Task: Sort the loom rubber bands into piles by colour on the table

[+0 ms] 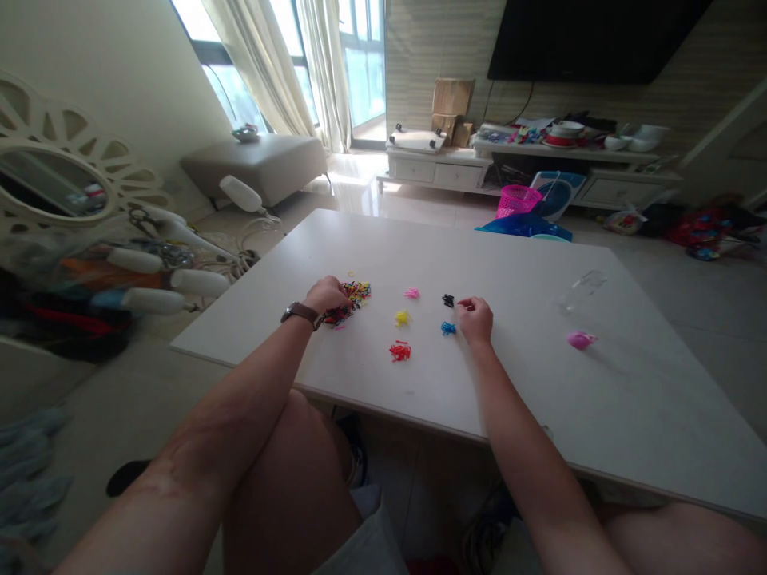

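On the white table, my left hand [327, 295] rests at a mixed pile of small coloured bands [358, 292]; its fingertips are hidden against the pile. My right hand [478, 319] has its fingers pressed together just right of a small black pile [448, 300]; anything between them is too small to make out. A blue pile [447, 328] lies just below the black one. Between the hands are a pink pile [411, 293], a yellow pile [402, 318] and a red pile [400, 351], set apart from one another.
A pink object [581, 341] and a clear container [590, 281] stand on the right part of the table [371, 239]. Beyond the far edge are a pink basket [518, 200] and blue plastic [524, 226]. White lamp-like shapes [200, 282] are beside the left edge.
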Action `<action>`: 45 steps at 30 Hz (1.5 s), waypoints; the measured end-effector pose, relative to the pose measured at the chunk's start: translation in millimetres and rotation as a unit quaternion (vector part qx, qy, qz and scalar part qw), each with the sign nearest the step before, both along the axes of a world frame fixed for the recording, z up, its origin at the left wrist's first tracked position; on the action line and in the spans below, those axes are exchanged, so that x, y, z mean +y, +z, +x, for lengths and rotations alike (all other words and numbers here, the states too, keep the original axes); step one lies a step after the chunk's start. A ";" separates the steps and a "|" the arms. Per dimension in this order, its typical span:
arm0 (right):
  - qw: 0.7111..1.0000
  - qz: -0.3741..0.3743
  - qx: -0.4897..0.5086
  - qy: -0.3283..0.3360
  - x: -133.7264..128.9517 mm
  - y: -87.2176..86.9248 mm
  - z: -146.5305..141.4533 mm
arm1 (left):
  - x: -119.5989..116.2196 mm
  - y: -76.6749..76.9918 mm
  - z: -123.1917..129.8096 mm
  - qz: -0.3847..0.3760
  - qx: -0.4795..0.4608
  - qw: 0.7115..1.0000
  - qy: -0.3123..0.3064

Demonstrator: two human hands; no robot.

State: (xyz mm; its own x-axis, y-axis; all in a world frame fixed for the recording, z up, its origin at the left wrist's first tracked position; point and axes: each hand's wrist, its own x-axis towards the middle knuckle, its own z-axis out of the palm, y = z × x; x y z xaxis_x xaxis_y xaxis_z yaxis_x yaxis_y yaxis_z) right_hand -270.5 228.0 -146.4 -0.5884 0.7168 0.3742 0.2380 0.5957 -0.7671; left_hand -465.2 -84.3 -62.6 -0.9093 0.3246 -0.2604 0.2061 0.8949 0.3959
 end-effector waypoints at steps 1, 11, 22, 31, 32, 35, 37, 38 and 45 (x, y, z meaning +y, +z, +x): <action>1.000 0.002 0.001 0.000 -0.2 0.1 0.0 | 0.2 0.5 -0.1 0.003 0.000 1.000 0.003; 1.000 0.009 -0.005 0.003 -0.8 0.0 0.4 | 2.8 13.9 9.2 0.019 0.003 1.000 0.011; 1.000 0.018 0.008 0.008 0.3 -1.5 0.2 | 5.8 22.9 18.6 0.057 0.030 0.998 0.009; 1.000 0.005 -0.003 0.012 -1.5 1.5 1.4 | 5.5 22.4 18.0 0.096 0.023 0.995 0.007; 1.000 0.003 -0.006 0.013 -1.8 1.9 1.6 | 5.4 22.3 18.1 0.099 0.023 0.995 0.006; 1.000 0.002 -0.011 0.012 -2.3 2.7 2.1 | 5.5 22.3 18.8 0.104 0.017 0.994 0.005; 1.000 0.002 -0.018 0.011 -2.4 2.9 2.1 | 5.6 22.4 19.1 0.108 0.015 0.994 0.002; 1.000 0.003 -0.022 0.010 -2.4 2.9 2.1 | 5.6 22.4 19.1 0.109 0.015 0.994 0.000; 1.000 0.002 -0.028 0.010 -2.1 2.2 1.2 | 6.1 17.9 17.3 0.049 -0.008 0.997 -0.058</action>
State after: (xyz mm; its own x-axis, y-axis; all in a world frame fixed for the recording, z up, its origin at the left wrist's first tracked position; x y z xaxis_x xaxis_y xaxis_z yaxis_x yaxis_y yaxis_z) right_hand -269.2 226.0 -144.1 -0.6225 0.7032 0.3435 0.2684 0.6041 -0.7504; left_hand -447.9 -78.1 -44.7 -0.8601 0.4520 -0.2366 0.2992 0.8225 0.4838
